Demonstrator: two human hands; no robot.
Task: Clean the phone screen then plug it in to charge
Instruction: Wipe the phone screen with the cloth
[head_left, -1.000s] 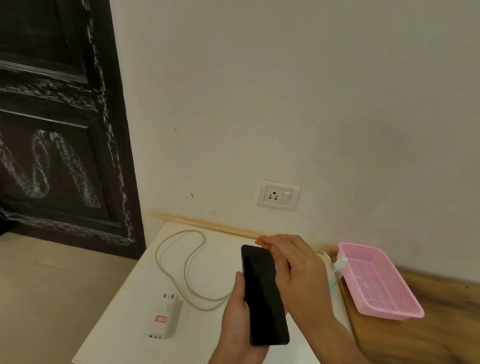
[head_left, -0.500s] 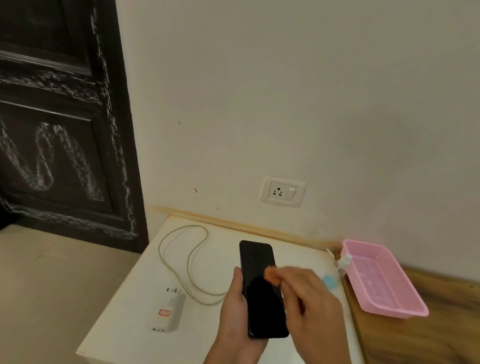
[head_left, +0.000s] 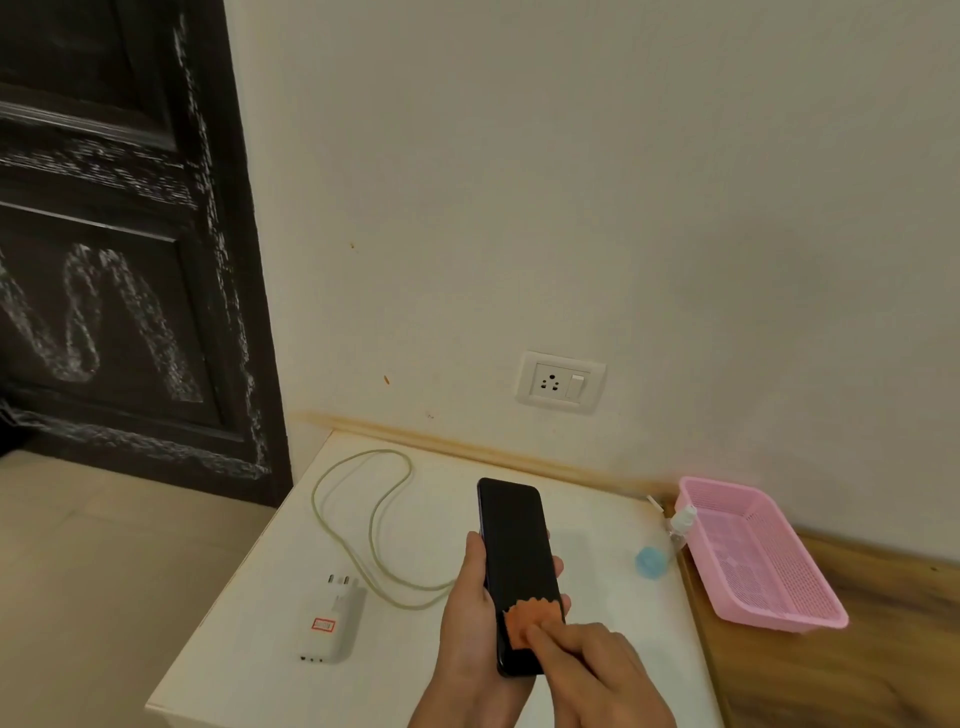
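Observation:
My left hand grips a black phone from below, screen up, above the white table. A small orange cloth lies on the lower part of the screen, pressed there by the fingers of my right hand. A white charger adapter lies on the table to the left, its pale cable looping toward the wall. The wall socket sits above the table's back edge.
A pink plastic basket rests on a wooden surface to the right. A small clear spray bottle and a blue cap lie at the table's right edge. A dark door stands on the left.
My right hand has slid the orange cloth from the top of the screen down to its lower part. The phone stays in my left hand.

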